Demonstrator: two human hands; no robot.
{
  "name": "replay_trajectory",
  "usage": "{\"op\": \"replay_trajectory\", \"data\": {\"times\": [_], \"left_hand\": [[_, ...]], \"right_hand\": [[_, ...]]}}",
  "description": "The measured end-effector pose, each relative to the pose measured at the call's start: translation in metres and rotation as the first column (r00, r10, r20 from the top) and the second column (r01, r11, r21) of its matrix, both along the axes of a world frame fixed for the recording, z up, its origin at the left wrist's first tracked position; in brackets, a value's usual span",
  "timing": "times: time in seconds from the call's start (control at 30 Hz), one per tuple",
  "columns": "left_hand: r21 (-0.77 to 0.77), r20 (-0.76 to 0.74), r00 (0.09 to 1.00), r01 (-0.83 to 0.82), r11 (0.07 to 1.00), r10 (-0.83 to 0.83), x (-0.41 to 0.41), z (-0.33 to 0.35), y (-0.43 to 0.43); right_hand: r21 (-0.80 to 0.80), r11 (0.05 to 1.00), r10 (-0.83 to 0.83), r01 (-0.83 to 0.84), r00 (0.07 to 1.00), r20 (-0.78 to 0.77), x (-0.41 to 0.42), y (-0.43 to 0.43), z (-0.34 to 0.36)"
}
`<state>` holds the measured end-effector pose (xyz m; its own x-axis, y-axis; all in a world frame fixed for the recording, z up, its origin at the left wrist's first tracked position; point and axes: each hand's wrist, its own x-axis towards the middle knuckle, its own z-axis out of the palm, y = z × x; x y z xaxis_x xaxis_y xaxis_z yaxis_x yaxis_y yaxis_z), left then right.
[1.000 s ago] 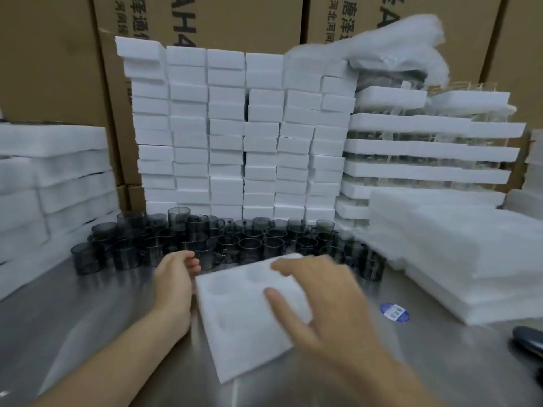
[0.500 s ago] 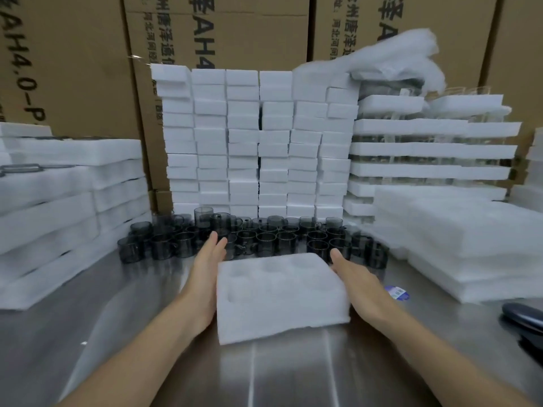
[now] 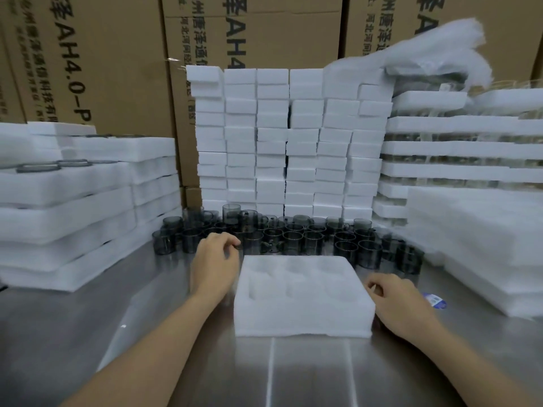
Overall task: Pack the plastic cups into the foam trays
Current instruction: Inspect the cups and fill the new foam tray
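The fingers (image 3: 227, 240) of the left hand (image 3: 214, 265) were curled, their tips right at the rim of one dark cup at the front of the cluster. Whether they pinched it or only touched it could not be told. The fingers (image 3: 379, 284) of the right hand (image 3: 396, 301) were loosely curled and held nothing, lying just beside the right edge of the foam tray (image 3: 302, 318). That tray sat flat near the middle of the table (image 3: 176, 362), between the two hands, and all of its visible pockets were empty. The cups (image 3: 293, 239), smoky and see-through, stood upright in a crowded band behind the tray, toward the table's far edge.

By my judgement this tray was at its very start: nothing was packed in it, every pocket was left to fill, and dozens of cups were waiting. The stacked trays (image 3: 73, 201) at the table's left edge showed dark rims in their top layer, so some packing seemed done.

Both forearms reached forward from the near edge, backs of the hands up. The left stretched farther toward the cups, and the right lay nearer. A wall of foam blocks (image 3: 273, 142) and cardboard boxes (image 3: 102, 69) closed the back.
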<state>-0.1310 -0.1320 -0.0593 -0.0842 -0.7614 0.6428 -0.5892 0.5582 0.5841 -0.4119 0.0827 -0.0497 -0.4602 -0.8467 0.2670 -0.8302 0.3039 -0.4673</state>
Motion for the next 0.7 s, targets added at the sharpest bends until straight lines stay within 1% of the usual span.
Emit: {"op": "replay_trajectory", "data": {"times": [0.07, 0.13, 0.17, 0.27, 0.37, 0.43, 0.53, 0.6, 0.63, 0.67, 0.7], "left_hand": [[0.012, 0.072, 0.995, 0.069, 0.998, -0.07, -0.008, 0.009, -0.006], [0.102, 0.068, 0.984, 0.159, 0.982, -0.167, -0.021, 0.026, -0.015], [0.151, 0.089, 0.974, 0.194, 0.969, -0.209, -0.03, 0.037, -0.02], [0.22, 0.26, 0.917, 0.25, 0.943, -0.303, -0.066, 0.069, -0.03], [0.253, 0.404, 0.829, 0.306, 0.918, -0.388, -0.111, 0.085, -0.027], [0.234, 0.499, 0.759, 0.347, 0.908, -0.419, -0.144, 0.09, -0.019], [0.207, 0.682, 0.603, 0.383, 0.9, -0.414, -0.189, 0.089, -0.004], [0.189, 0.796, 0.481, 0.38, 0.905, -0.368, -0.21, 0.085, 0.002], [0.169, 0.83, 0.442, 0.382, 0.909, -0.34, -0.218, 0.082, 0.003], [0.155, 0.844, 0.43, 0.379, 0.913, -0.321, -0.224, 0.08, 0.003], [0.152, 0.841, 0.439, 0.368, 0.917, -0.315, -0.228, 0.078, 0.001]], "right_hand": [[0.032, 0.999, 0.008, -0.007, 1.0, -0.028, 0.003, 0.001, 0.0], [0.041, 0.999, 0.025, -0.023, 0.999, -0.041, 0.004, 0.002, 0.001], [0.041, 0.999, 0.034, -0.032, 0.998, -0.045, 0.004, 0.002, 0.001], [0.04, 0.999, 0.038, -0.036, 0.998, -0.046, 0.004, 0.001, 0.003], [0.035, 0.999, 0.036, -0.034, 0.998, -0.051, 0.004, 0.002, 0.002], [0.028, 0.999, 0.044, -0.043, 0.997, -0.056, 0.004, 0.002, 0.001], [0.033, 0.998, 0.057, -0.055, 0.996, -0.07, 0.003, 0.003, 0.002], [0.028, 0.998, 0.063, -0.062, 0.996, -0.067, 0.002, 0.004, 0.002], [0.025, 0.997, 0.069, -0.068, 0.996, -0.06, 0.002, 0.004, 0.001], [0.024, 0.997, 0.079, -0.078, 0.995, -0.055, 0.001, 0.003, 0.001], [0.024, 0.996, 0.09, -0.089, 0.994, -0.055, 0.0, 0.002, 0.0]]}}
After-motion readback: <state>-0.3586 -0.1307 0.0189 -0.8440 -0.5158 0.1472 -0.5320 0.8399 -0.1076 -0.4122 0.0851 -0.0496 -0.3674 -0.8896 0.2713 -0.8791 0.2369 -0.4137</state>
